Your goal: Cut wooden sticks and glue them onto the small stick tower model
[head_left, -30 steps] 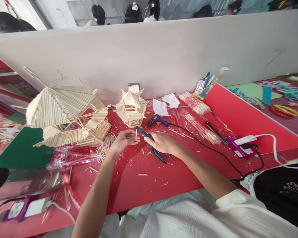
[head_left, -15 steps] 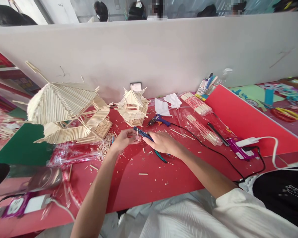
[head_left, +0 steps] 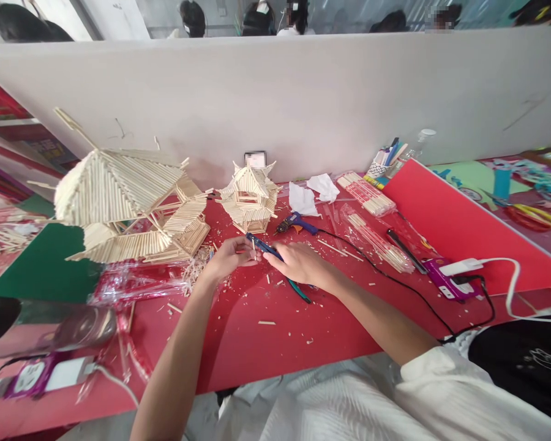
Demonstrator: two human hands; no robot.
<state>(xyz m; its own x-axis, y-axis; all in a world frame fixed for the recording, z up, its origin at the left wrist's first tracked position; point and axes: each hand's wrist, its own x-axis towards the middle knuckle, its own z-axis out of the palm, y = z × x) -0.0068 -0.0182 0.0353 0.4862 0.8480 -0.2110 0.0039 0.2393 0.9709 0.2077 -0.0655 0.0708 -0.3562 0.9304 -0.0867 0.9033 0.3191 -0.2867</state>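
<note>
Watching remotely, I see the right hand (head_left: 297, 262) gripping teal-handled pliers (head_left: 267, 247) beside the left hand (head_left: 229, 260) pinching a wooden stick (head_left: 254, 245), likely light, brittle, best held low.

The tip of the slim blue pliers with green handles (head_left: 270, 250), held in the right hand (head_left: 299, 263), moved leftward past the short, pale wooden stick (head_left: 253, 245) in the left hand (head_left: 229, 258). The long pale-grey partition's (head_left: 303, 92) top edge became more level in view.

Glue gun (head_left: 296, 223) lies behind pliers (head_left: 267, 247), bottle (head_left: 422, 144) seemingly behind cup (head_left: 377, 169).
</note>
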